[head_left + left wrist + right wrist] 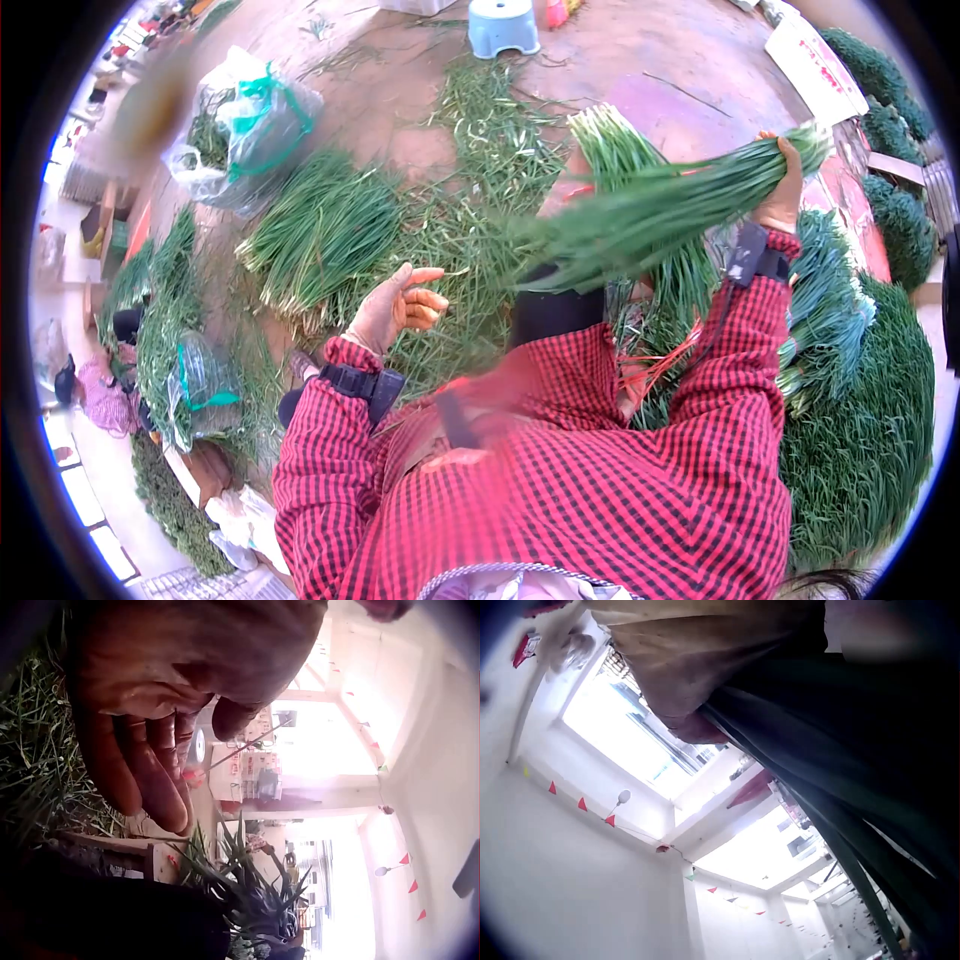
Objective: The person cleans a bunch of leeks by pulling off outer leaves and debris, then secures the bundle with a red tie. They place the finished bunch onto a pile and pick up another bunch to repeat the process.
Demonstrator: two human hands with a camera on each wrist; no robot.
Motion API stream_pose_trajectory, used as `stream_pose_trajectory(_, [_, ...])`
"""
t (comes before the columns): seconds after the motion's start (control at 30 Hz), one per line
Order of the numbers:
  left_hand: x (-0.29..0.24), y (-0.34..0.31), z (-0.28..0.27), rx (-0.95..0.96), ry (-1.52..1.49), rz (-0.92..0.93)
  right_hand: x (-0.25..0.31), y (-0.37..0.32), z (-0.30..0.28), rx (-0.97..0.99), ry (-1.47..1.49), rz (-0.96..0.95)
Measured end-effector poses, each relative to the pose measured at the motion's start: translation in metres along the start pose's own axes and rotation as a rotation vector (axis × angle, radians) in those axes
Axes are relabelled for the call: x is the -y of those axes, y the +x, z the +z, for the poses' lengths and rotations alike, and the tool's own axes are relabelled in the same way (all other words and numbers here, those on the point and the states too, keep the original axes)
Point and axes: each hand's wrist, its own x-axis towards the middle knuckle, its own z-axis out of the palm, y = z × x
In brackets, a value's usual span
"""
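In the head view, my right hand (783, 185) grips a long bundle of green stalks (680, 205) near its pale root end. The leafy end reaches left and is blurred. Dark leaves (802, 780) pass beside the right hand (697, 660) in the right wrist view. My left hand (395, 310) is apart from the bundle, above scattered leaves, fingers loosely bent. A thin strand (247, 750) shows by the fingers of the left hand (165, 697) in the left wrist view; whether it is held, I cannot tell. Beneath the raised bundle lies another bundle (610, 140) with white ends.
A loose pile of stalks (335, 230) lies at left, beside a clear plastic bag (245, 130). Trimmed leaves (490, 130) litter the floor. A blue stool (503, 27) stands at the top. More greens (860, 420) are heaped at right, near a white box (815, 70).
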Motion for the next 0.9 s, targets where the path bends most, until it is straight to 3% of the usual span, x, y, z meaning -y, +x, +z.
stream_pose_trajectory(0.1, [-0.011,0.018,0.007,-0.034,0.083,-0.074,0.063,0.024,-0.006,0.126,-0.105,0.263])
stream_pose_trajectory(0.17, [-0.023,0.032,0.022,-0.045,0.208,-0.092,0.078,0.034,0.004,0.242,-0.488,0.285])
stream_pose_trajectory(0.27, [-0.039,0.067,0.044,-0.032,0.364,-0.086,0.062,0.048,0.035,0.273,-1.069,0.273])
stream_pose_trajectory(0.33, [-0.043,0.092,0.056,0.029,0.447,-0.044,0.037,0.028,0.073,0.358,-1.403,0.153])
stream_pose_trajectory(0.4, [-0.045,0.108,0.064,0.108,0.439,-0.021,-0.036,0.06,0.051,0.469,-1.619,0.05])
stream_pose_trajectory(0.47, [-0.042,0.119,0.063,0.163,0.432,-0.009,-0.062,0.031,0.078,0.48,-1.551,0.129])
stream_pose_trajectory(0.57, [-0.028,0.122,0.037,0.14,0.394,-0.06,-0.179,0.019,0.038,0.433,-1.642,-0.156])
stream_pose_trajectory(0.67, [-0.006,0.109,-0.02,0.035,0.323,-0.114,-0.2,0.003,0.03,0.408,-1.586,-0.195])
stream_pose_trajectory(0.8, [0.021,0.067,-0.105,-0.234,0.2,-0.164,-0.156,0.027,0.035,0.624,-1.401,0.242])
stream_pose_trajectory(0.87, [0.036,0.036,-0.149,-0.377,0.14,-0.185,-0.143,0.045,0.05,0.881,-1.331,0.153])
stream_pose_trajectory(0.9, [0.055,0.032,-0.178,-0.439,0.067,-0.205,-0.15,0.054,0.055,0.743,-1.535,-0.308])
